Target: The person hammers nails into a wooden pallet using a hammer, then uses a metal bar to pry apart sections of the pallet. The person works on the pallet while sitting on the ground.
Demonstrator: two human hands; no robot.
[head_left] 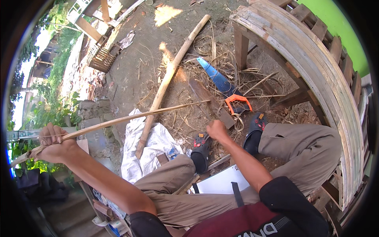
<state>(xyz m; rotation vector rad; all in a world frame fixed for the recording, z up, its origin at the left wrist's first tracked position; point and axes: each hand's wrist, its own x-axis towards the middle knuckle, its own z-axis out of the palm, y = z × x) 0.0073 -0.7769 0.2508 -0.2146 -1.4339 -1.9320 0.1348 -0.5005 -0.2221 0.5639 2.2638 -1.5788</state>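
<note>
My left hand (59, 143), raised at the far left, is wrapped round the thick end of a long peeled wooden stick (122, 119). The stick slants across in front of me and narrows to a tip above my right hand. Low between my knees, my right hand (218, 130) is closed in a fist next to one dark clog (200, 147); whatever it may hold is hidden. Beyond it, a handsaw (216, 77) with a blue blade and orange handle lies on the ground, beside a flat brown board (209, 96).
A thick pole (173, 65) lies across the ground, its near end on a white cloth (132, 156). Wood shavings (205, 45) litter the dirt around the saw. A slatted wooden bench (300, 43) curves along the right. A slatted crate (100, 58) stands at the back left.
</note>
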